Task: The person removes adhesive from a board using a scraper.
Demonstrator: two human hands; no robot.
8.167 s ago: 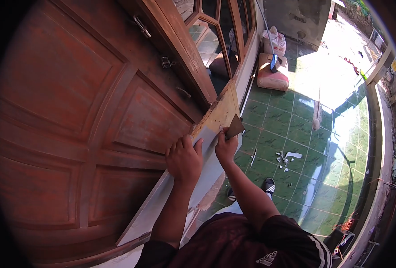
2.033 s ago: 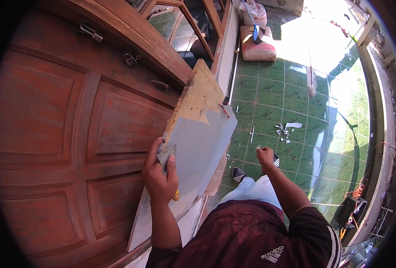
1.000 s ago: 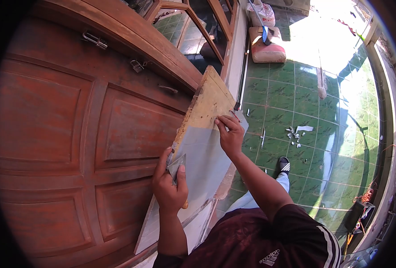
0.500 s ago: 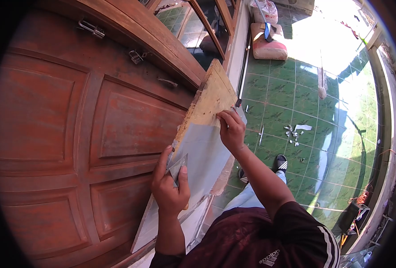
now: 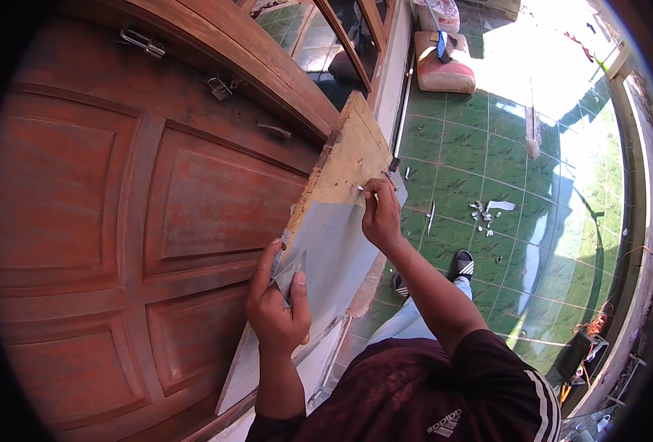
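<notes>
A wooden board (image 5: 347, 156) stands tilted in front of me, bare and yellowish at its upper end. Grey-white covering (image 5: 330, 239) lies over its lower part. My right hand (image 5: 382, 217) pinches the covering's upper edge, where it lifts slightly off the wood. In my left hand (image 5: 279, 317) is a putty knife (image 5: 291, 276), its triangular metal blade showing past the thumb. That hand's index finger rests along the board's left edge. Most of the putty knife's handle is hidden by the palm.
A brown panelled door (image 5: 216, 199) with a bolt and padlock is close on the left. Torn white scraps (image 5: 485, 214) litter the green tiled floor (image 5: 455, 151). A sack (image 5: 444, 70) with a blue brush on it sits at the far end.
My right hand has shifted slightly, still pinching the covering, whose edge now lifts more from the wood. My left hand keeps the putty knife at the board's edge.
</notes>
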